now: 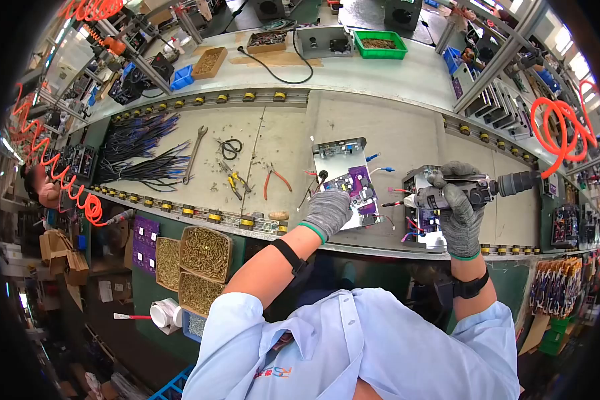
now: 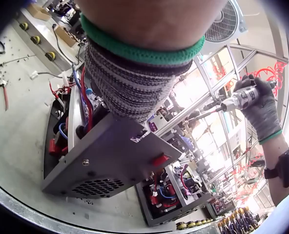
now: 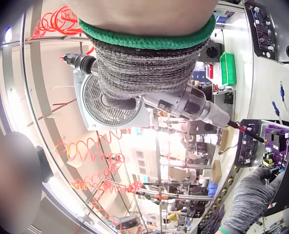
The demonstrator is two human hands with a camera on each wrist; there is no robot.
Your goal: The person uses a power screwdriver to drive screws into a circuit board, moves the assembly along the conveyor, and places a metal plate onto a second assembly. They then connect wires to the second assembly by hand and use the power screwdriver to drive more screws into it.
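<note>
My right hand (image 1: 461, 210), in a grey knit glove, grips an air screwdriver (image 1: 440, 198) whose red hose trails off to the right. In the right wrist view the bit (image 3: 248, 132) of that screwdriver points toward the purple circuit board (image 3: 275, 141). My gloved left hand (image 1: 330, 208) is at the near-left edge of this board, which sits in a metal chassis (image 1: 330, 157) with loose wires. The left fingertips (image 3: 267, 173) are down at the board; whether they pinch anything I cannot tell. A second chassis (image 1: 433, 240) with wires stands under the right hand.
Pliers with red handles (image 1: 277, 181), yellow-handled cutters (image 1: 235, 183), black scissors (image 1: 231, 149) and a wrench (image 1: 195, 153) lie left on the bench. Bundles of dark cables (image 1: 140, 140) lie farther left. Boxes of screws (image 1: 207, 253) stand below the front edge. A green tray (image 1: 380, 45) is at the back.
</note>
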